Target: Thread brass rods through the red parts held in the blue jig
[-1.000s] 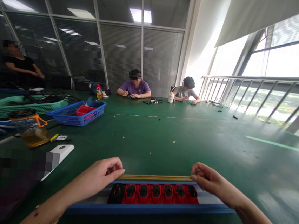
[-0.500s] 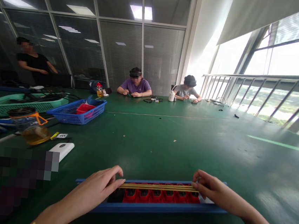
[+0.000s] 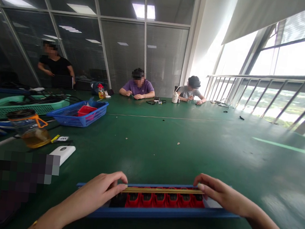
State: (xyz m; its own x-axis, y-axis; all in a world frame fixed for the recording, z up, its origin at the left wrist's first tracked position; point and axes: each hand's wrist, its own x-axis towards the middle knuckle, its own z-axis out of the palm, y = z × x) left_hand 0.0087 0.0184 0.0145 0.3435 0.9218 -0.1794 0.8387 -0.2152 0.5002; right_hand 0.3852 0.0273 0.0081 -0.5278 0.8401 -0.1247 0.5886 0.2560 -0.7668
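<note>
A long blue tray [image 3: 164, 212] lies on the green table near me. Inside it stands a row of several red cups [image 3: 159, 200] with dark contents. Thin yellowish sticks [image 3: 161, 191] run lengthwise above the cups. My left hand [image 3: 107, 187] pinches their left end between thumb and fingers, and my right hand [image 3: 212, 188] pinches the right end. Something whitish [image 3: 211, 202] lies in the tray's right end, partly under my right hand. The left end of the tray is dark inside.
To the left are a blue basket [image 3: 87, 119] with a red box, a green basket [image 3: 43, 108] with cables, a jar [image 3: 33, 132] and a white power bank [image 3: 68, 153]. Two people sit across the green table [image 3: 148, 157]; another stands at back left.
My right hand has shifted slightly left along the sticks, which now lie closer together. The standing person at the back has moved to the right.
</note>
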